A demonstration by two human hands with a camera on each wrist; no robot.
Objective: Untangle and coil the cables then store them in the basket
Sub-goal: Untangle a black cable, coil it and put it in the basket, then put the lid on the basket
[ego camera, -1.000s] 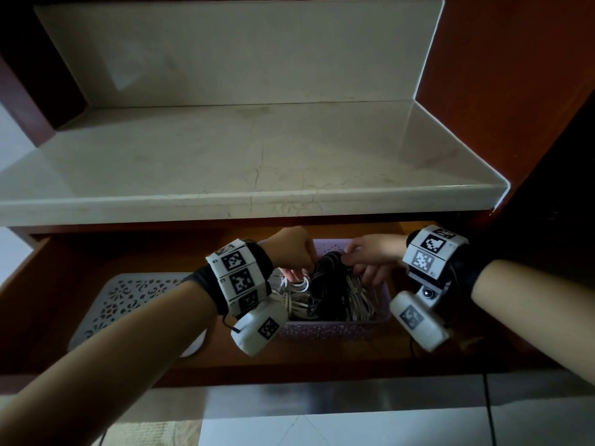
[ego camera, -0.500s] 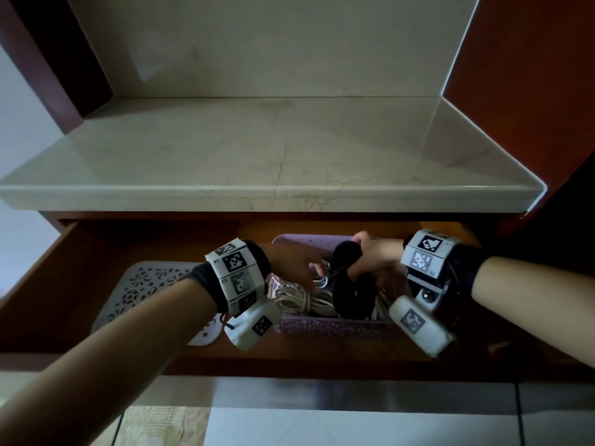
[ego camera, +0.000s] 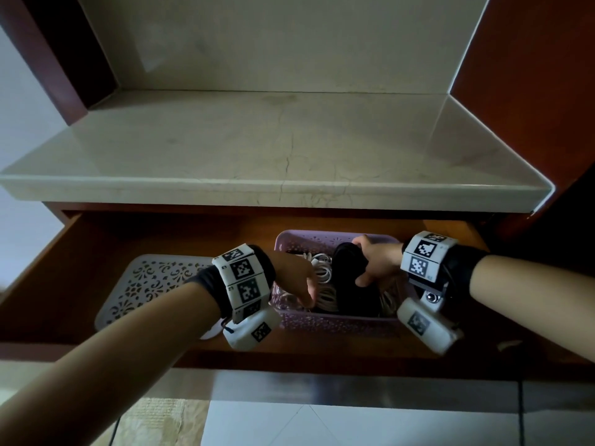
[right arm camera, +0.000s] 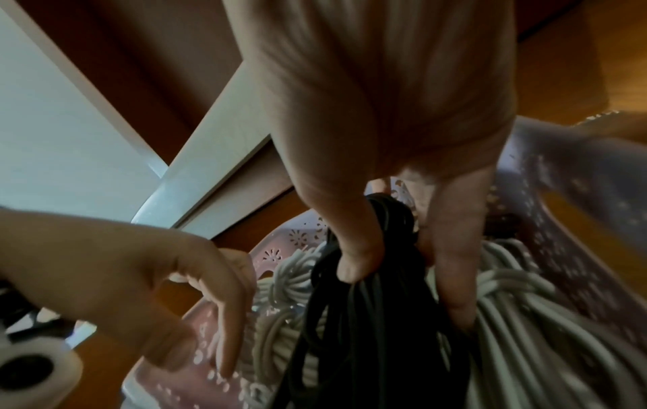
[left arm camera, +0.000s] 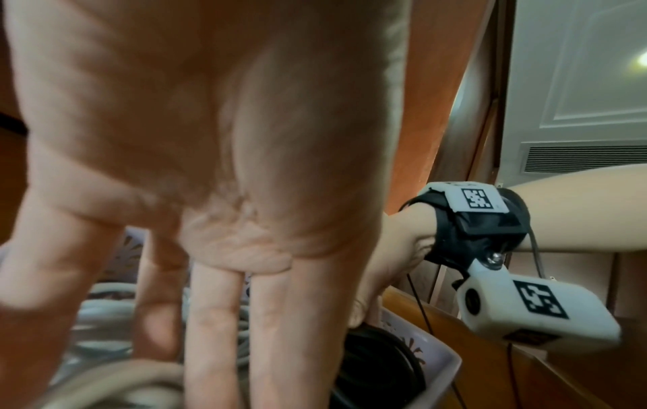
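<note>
Black cable coil point(right arm camera: 364, 304) is clenched in the right hand point(ego camera: 378, 263), already down in the lilac basket point(ego camera: 338, 323) between the white coils point(right arm camera: 507, 318), so I'd seat it flat while the relaxed, empty left hand point(ego camera: 294, 276) pins neighbours.

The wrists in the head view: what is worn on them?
Both forearms are bare. The left hand and the right hand each have a black wrist strap, a band of white blocks with black square markers, and a white camera pod with a marker, hanging below.
</note>
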